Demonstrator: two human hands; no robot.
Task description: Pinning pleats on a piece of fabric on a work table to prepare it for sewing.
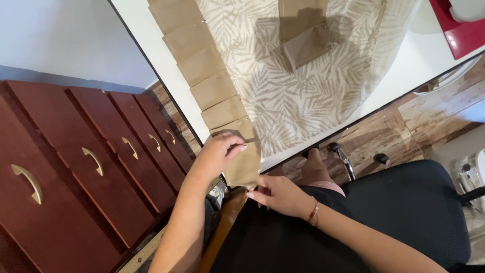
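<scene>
A chain of several brown paper pieces (212,86) lies in a row along the left side of a white table (404,71), running from the far edge down over the near edge. My left hand (214,154) presses on the nearest piece (245,162) at the table's edge. Just below, my right hand (280,194) pinches the lower edge of that same piece where it hangs off the table. A bracelet sits on my right wrist.
A leaf-patterned cloth (303,91) covers the table's middle, with a folded brown paper bag (305,35) on it. A red tray (462,30) is at the far right. Dark red drawers (86,167) with brass handles stand at left. A black chair seat (419,207) is at right.
</scene>
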